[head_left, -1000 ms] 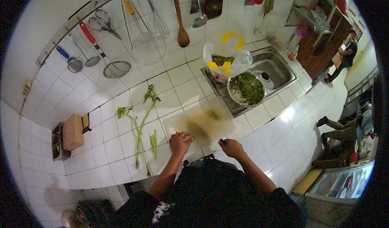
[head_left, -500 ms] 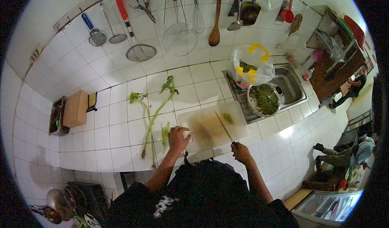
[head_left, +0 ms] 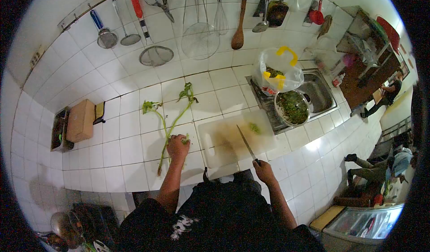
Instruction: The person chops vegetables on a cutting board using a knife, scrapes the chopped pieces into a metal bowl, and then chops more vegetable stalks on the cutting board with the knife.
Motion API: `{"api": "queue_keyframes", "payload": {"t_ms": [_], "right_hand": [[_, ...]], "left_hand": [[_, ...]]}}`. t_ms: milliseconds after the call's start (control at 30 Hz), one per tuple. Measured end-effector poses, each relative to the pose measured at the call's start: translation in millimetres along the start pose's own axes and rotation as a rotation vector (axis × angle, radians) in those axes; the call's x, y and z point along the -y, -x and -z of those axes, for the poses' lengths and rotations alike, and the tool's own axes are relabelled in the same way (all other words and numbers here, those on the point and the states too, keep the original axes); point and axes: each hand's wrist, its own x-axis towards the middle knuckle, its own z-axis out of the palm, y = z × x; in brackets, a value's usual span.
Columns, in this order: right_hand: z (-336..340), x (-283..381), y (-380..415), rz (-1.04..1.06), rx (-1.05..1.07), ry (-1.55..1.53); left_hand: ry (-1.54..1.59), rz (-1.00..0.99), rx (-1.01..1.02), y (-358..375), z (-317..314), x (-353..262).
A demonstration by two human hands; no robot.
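My right hand [head_left: 265, 172] is closed around the black handle of a kitchen knife [head_left: 245, 141], whose blade points away over the white cutting board [head_left: 215, 158]. A small heap of chopped greens [head_left: 255, 128] sits on the board to the right of the blade. Left of the board, my left hand [head_left: 178, 148] has its fingers curled over a bunch of short cut green stalks [head_left: 186, 138], mostly hidden beneath it. Right beside that hand lie long leafy celery-like stalks [head_left: 180, 116] on the tiled counter.
A metal pot of chopped greens [head_left: 293, 108] and a plastic bag [head_left: 286, 75] stand by the sink [head_left: 323, 90]. A cardboard box [head_left: 81, 121] is at the far left. Utensils, including a wooden spoon [head_left: 238, 36], hang on the wall. Two people are at the right.
My left hand has moved left from the cutting board's edge to the cut stalks and closed over them. The knife stays over the board in my right hand.
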Motion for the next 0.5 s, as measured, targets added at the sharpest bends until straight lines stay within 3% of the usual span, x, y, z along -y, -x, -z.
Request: {"api": "queue_keyframes", "payload": {"t_ms": [300, 367, 433, 500], "right_hand": [[8.7, 11.3, -10.0, 0.078, 0.031, -0.014], [14.6, 18.0, -10.3, 0.1, 0.009, -0.036], [19.1, 19.8, -8.8, 0.172, 0.029, 0.005], [18.0, 11.0, -8.6, 0.104, 0.024, -0.022]], "left_hand": [[-0.085, -0.001, 0.018, -7.7, -3.4, -5.8], [0.239, 0.03, 0.006, -6.0, -4.1, -0.8], [0.237, 0.012, -0.031, -5.0, 1.3, -6.7], [0.223, 0.008, -0.046, -4.7, 8.4, -12.1]]}}
